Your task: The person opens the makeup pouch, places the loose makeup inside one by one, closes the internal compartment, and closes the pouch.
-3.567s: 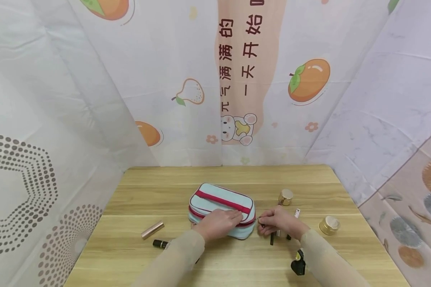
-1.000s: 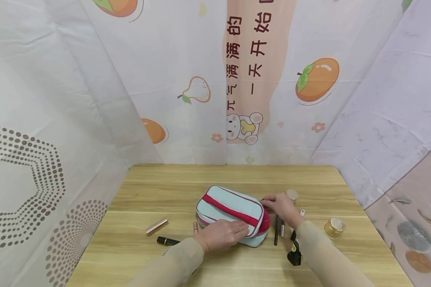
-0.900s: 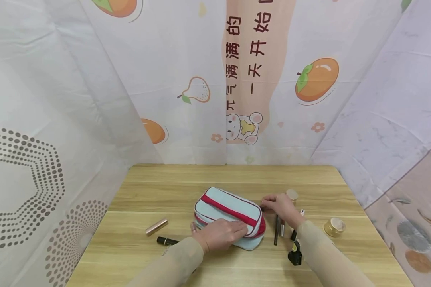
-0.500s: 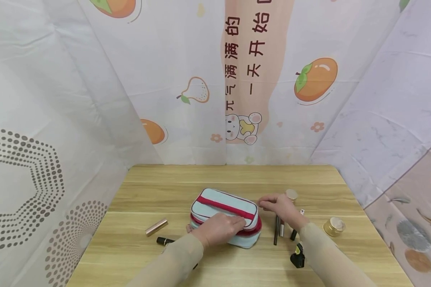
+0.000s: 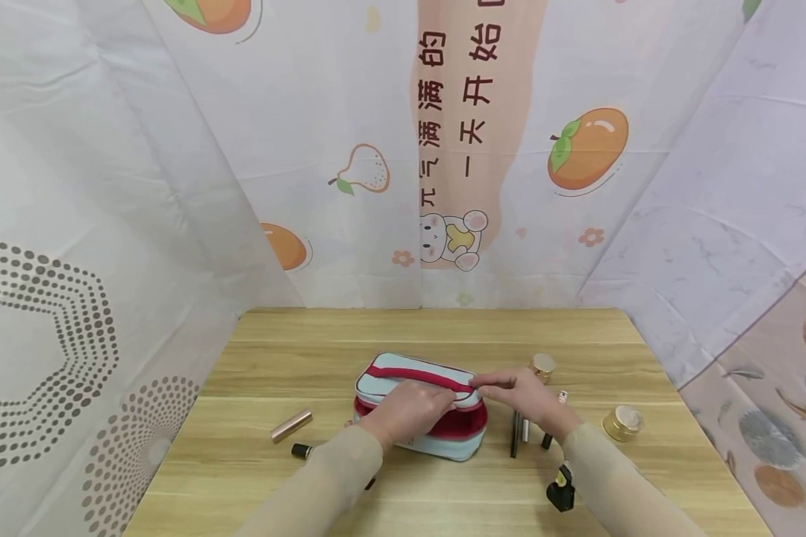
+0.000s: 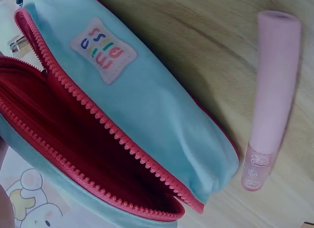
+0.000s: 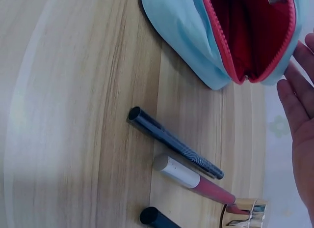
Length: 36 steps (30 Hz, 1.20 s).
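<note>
A light blue cosmetic bag (image 5: 460,447) with red zip and strap sits mid-table, its lid raised and the red lining showing. My left hand (image 5: 410,414) holds the lid at its front edge, fingers over the top; in the left wrist view only slivers of it show at the left border. At the lid's right end, my right hand (image 5: 524,391) touches the fabric with fairly straight fingers (image 7: 299,85), seen in the right wrist view. That view also gives the bag's open mouth (image 7: 245,36). A pink tube (image 6: 274,85) lies close by the bag in the left wrist view.
Right of the bag lie a black pen (image 7: 176,144), a pink tube with a silvery cap (image 7: 196,179) and another black stick (image 7: 159,219). Two gold-coloured jars (image 5: 542,365) (image 5: 622,423) stand beyond. A small black item (image 5: 560,492), a rose-gold tube (image 5: 292,426) and a black tube (image 5: 302,450) lie nearer.
The zip was drawn round the right end earlier. Since then the lid has risen and the bag's mouth gapes wider. My right hand has shifted left onto the lid's end.
</note>
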Tool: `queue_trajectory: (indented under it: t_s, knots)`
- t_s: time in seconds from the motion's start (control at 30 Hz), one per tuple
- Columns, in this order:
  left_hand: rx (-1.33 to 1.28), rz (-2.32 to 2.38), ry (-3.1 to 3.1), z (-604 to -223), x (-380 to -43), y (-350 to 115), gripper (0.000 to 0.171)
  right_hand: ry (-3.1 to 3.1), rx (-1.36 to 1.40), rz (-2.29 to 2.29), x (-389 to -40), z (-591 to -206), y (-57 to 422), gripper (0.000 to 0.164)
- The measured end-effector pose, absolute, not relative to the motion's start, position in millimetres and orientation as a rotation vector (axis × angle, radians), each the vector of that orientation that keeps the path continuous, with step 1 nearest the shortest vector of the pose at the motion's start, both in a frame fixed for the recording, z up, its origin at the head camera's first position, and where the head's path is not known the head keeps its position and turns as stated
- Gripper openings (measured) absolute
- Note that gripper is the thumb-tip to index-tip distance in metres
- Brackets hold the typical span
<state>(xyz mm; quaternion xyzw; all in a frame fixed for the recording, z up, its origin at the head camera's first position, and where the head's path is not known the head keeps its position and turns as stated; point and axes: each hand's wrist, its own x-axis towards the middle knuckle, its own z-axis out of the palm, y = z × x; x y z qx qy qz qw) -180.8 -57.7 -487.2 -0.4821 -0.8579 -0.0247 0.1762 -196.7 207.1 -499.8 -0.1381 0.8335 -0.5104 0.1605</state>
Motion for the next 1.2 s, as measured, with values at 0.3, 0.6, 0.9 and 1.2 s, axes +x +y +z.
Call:
queue_trajectory:
  t_s: [0.3,0.6,0.9,1.2]
  knots:
    - [-1.314,-0.100,-2.442,-487,-183,-54,0.017,2.411,-0.466,-1.439,-194,-499,202,0.029]
    - [-1.280,-0.149,-2.445,-487,-185,-51,0.013,2.465,-0.532,-1.382,-193,-500,198,0.034]
    - [-1.283,-0.102,-2.427,-488,-186,-47,0.014,2.621,-0.701,-1.275,-192,-502,194,0.030]
    - [-1.264,-0.244,-2.492,-485,-186,-53,0.016,2.730,-0.875,-1.217,-191,-503,191,0.028]
